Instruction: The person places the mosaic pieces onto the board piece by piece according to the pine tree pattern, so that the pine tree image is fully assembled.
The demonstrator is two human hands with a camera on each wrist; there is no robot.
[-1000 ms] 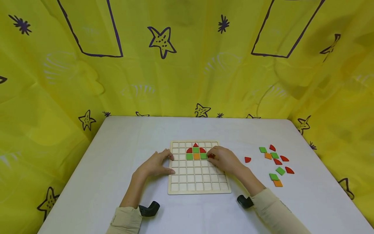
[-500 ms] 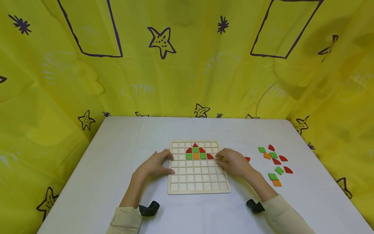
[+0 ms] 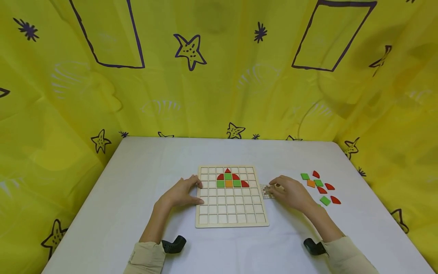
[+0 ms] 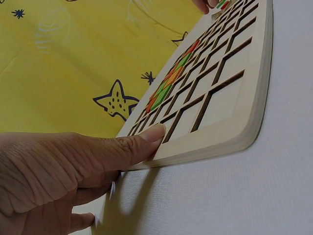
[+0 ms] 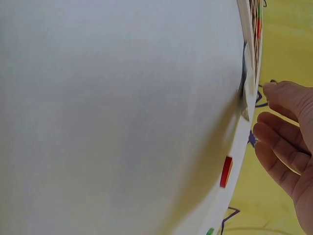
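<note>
A pale wooden grid board (image 3: 227, 209) lies mid-table. Green, orange and red tiles fill several cells near its far side, among them a red quarter-round tile (image 3: 245, 183) at the right end of the row. My left hand (image 3: 182, 192) steadies the board's left edge, its thumb (image 4: 155, 132) resting on the rim in the left wrist view. Right of the board, my right hand (image 3: 290, 193) hovers with loosely bent fingers (image 5: 279, 142) and nothing between them. Its fingertips overlap a small patterned card (image 3: 266, 193) beside the board; part of the card is hidden.
Loose green, orange and red tiles (image 3: 318, 183) are scattered on the white table (image 3: 143, 163) to the right. A red tile (image 5: 226, 172) lies below the right hand in its wrist view. Yellow patterned cloth (image 3: 219, 83) hangs behind and at both sides.
My right hand has let go of the red quarter-round tile, now in a cell, and moved right off the board. The patterned card has come into sight. My left hand stays put.
</note>
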